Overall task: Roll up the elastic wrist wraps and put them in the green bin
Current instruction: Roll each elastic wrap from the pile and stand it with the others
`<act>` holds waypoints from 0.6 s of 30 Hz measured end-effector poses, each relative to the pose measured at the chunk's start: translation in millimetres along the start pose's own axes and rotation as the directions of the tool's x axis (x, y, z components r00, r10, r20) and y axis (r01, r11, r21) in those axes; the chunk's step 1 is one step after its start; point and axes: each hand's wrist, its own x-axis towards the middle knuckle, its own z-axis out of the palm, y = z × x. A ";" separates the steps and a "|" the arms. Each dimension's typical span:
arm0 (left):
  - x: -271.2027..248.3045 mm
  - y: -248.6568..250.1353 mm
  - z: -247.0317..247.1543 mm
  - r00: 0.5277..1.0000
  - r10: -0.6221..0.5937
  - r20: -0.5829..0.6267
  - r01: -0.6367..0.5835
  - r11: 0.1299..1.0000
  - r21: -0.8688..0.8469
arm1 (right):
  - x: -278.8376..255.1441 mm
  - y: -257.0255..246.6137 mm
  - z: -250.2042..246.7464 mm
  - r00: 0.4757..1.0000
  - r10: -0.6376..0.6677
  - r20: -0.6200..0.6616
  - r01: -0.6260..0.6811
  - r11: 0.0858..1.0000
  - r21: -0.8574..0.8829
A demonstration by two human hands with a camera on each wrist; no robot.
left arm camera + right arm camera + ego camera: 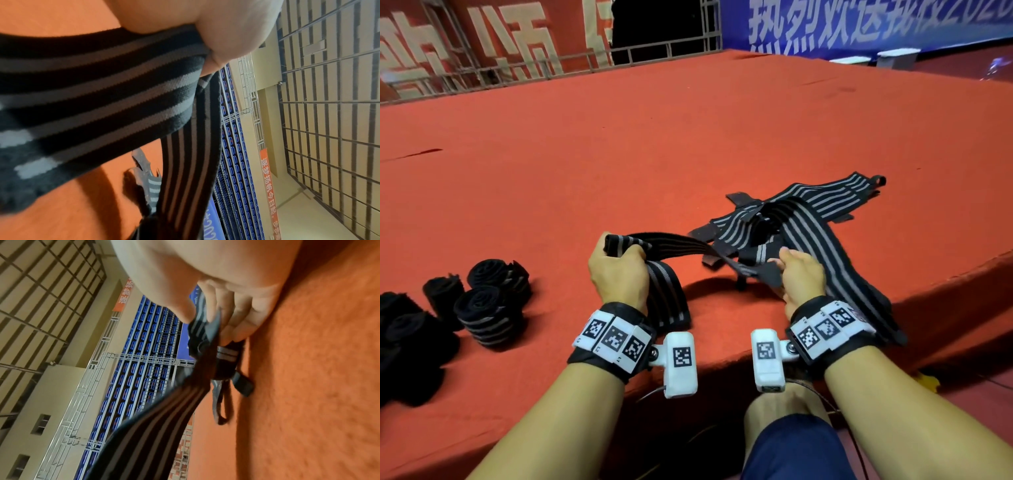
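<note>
A black wrist wrap with grey stripes (681, 248) stretches between my two hands just above the red carpeted platform (585, 154). My left hand (616, 263) grips one part of it, and a loose tail hangs down by the wrist (102, 100). My right hand (796, 274) pinches the other end (202, 327), whose thin loop dangles below. A pile of unrolled striped wraps (808, 219) lies just beyond the right hand. Several rolled wraps (489, 301) stand at the left. No green bin is in view.
The platform's front edge (722, 349) runs just under my wrists and drops off to the right. My knee (791, 428) is below it. Metal railings (654, 48) and banners stand at the platform's far side.
</note>
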 end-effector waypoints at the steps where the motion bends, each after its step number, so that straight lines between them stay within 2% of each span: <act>1: 0.9 0.1 -0.6 1.000 0.002 0.002 -0.002 1.000 -0.005 | 1.1 -1.9 -1.1 1.000 0.004 0.022 -0.004 1.000 -0.005; 4: -1.1 2.7 0.6 0.999 -0.003 0.040 0.006 0.996 -0.085 | -6.3 -8.9 4.8 0.992 -0.012 0.127 0.019 0.998 -0.055; 7: -3.7 0.7 1.6 0.994 0.012 0.113 0.006 0.987 -0.158 | -21.9 -9.1 18.0 0.961 -0.214 0.175 0.247 0.949 -0.197; 9: -6.4 2.2 -0.6 0.989 0.044 0.142 -0.019 0.985 -0.171 | -37.3 -9.3 26.0 0.904 -0.313 0.292 0.391 0.881 -0.265; 12: -7.8 8.0 -5.7 0.972 0.126 0.198 -0.085 0.975 -0.204 | -61.3 -12.6 37.3 0.738 -0.375 0.561 0.606 0.733 -0.307; 14: -7.5 13.6 -11.1 0.955 0.170 0.244 -0.117 0.969 -0.217 | -71.5 -15.5 44.3 0.644 -0.409 0.647 0.705 0.646 -0.293; 18: -6.1 20.7 -24.3 0.918 0.218 0.330 -0.136 0.958 -0.254 | -83.1 -22.3 56.5 0.620 -0.410 0.668 0.743 0.579 -0.335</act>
